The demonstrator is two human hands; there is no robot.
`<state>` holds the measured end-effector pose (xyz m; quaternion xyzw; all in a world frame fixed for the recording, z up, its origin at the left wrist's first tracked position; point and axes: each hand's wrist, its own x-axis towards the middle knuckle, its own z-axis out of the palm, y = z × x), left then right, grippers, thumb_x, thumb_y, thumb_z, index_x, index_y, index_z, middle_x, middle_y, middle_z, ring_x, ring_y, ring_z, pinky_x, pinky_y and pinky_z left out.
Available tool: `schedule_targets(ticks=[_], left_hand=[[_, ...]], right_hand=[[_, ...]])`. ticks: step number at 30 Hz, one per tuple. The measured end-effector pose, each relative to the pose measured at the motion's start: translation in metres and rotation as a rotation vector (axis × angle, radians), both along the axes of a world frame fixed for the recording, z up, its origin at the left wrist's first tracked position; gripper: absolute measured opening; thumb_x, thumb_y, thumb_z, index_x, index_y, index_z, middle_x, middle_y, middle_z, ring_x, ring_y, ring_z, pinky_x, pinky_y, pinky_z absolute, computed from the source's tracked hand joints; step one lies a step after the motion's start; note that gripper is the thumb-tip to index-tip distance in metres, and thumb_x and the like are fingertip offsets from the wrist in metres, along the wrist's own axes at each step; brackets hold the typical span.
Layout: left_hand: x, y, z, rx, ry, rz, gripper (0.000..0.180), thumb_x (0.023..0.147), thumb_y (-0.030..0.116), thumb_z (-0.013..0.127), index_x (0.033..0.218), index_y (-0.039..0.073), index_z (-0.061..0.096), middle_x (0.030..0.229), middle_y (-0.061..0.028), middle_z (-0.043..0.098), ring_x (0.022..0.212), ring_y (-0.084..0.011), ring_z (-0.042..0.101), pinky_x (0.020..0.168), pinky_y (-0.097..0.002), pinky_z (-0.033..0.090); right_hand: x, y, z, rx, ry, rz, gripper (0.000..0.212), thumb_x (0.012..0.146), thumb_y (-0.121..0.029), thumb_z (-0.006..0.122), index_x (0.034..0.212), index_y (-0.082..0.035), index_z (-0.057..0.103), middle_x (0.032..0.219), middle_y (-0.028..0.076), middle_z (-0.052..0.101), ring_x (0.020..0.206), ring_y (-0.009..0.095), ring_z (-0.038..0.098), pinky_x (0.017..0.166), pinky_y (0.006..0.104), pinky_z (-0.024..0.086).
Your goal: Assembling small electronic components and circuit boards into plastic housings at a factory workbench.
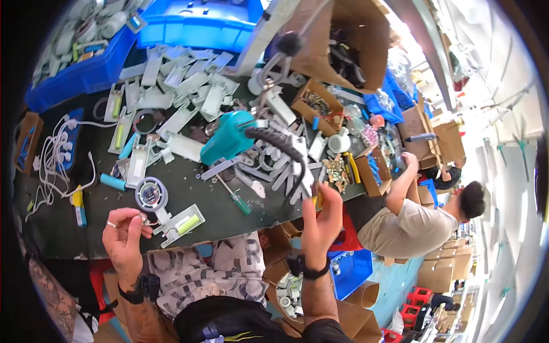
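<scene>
Step in hand, by judgement: assembly of a small device at the near edge of the surface (189, 197).

Left hand (123, 237): grip pinched narrow on a small metal part, too small to identify. It sits just beside the round unit (151, 193), a disc with a white rim and dark face, which lies close to the near edge, left of centre.

Right hand (320, 220): fingers closed up around the lower end of the black cable (280, 146), where a small yellow-handled item also shows. Cannot tell whether the hand holds the cable, the item, or both. The cable runs up to the teal power screwdriver (227, 140), which hangs above mid-surface.

Next move, by judgement: calls for a fine pinch and exact alignment of the small part to the round unit, w/ the screwdriver brought down square over it.

Count:
- Teal power screwdriver: 1.
- Round unit: 1.
- Green-handled hand screwdriver (235, 197): 1, near centre.
- Plate w/ yellow-green insert (182, 224): 1 at the near edge; 2 similar toward the left edge.
- Grey-white plastic plates (189, 80): many, heaped at the far edge; no exact count.
- Blue bins (171, 28): 2 at the far-left corner.
- A 2nd person (412, 220) sits at the right edge.
</scene>
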<state>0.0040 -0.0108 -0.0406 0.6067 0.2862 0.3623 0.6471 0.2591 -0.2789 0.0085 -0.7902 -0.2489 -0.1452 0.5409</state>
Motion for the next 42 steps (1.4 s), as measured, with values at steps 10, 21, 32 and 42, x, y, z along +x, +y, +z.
schedule_targets(ticks=[10,21,32,42], left_hand=[[-0.011,0.022,-0.026,0.094,0.064,-0.043,0.015,0.109,0.007,0.062,0.121,-0.001,0.066,0.104,-0.008,0.069,0.077,-0.0131,0.064,0.068,-0.0253,0.052],[0.008,-0.003,0.023,0.123,-0.008,-0.111,0.013,0.109,0.007,0.066,0.116,-0.004,0.068,0.096,-0.0134,0.073,0.079,-0.0188,0.068,0.075,-0.0325,0.058],[0.004,-0.002,0.021,0.123,0.074,-0.078,0.013,0.107,0.007,0.071,0.116,-0.003,0.07,0.098,-0.012,0.073,0.085,-0.0185,0.069,0.08,-0.0328,0.058],[0.004,0.004,0.013,0.239,0.174,0.044,0.027,0.107,0.019,0.074,0.117,-0.006,0.073,0.108,-0.0171,0.076,0.094,-0.0246,0.069,0.086,-0.035,0.06]], right_hand=[[0.102,0.007,-0.016,-0.318,-0.123,0.078,0.027,0.097,-0.012,0.071,0.122,-0.002,0.072,0.12,0.018,0.074,0.114,0.037,0.069,0.103,0.0433,0.053],[0.084,-0.016,-0.016,-0.33,-0.255,-0.022,0.034,0.097,-0.017,0.075,0.127,-0.003,0.069,0.126,0.017,0.07,0.124,0.039,0.062,0.108,0.0472,0.048],[-0.08,0.032,0.036,0.161,-0.583,0.725,0.015,0.094,-0.004,0.065,0.109,-0.002,0.069,0.103,0.015,0.068,0.091,0.037,0.064,0.082,0.0436,0.05],[-0.115,0.151,-0.013,0.101,-0.341,0.653,0.023,0.086,-0.011,0.077,0.101,-0.004,0.061,0.106,0.014,0.056,0.104,0.038,0.053,0.088,0.0465,0.045]])
